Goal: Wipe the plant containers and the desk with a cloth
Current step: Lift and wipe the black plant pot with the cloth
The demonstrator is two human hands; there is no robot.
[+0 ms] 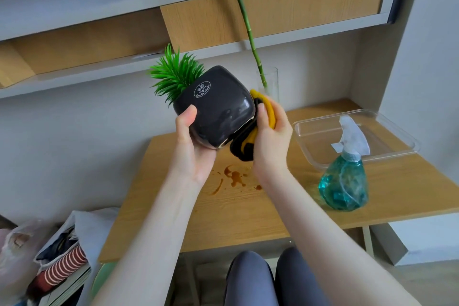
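Pot: glossy black, small white oval logo on its side; plant in it bright green. Cloth: mustard yellow with black. Desk: light wood grain, brown stain near its middle. Spray bottle toward the desk's right edge: translucent teal, white trigger head. Tray at the right rear corner: clear. Stem in the clear glass: green. Fabric beyond the left edge: red with white stripes.
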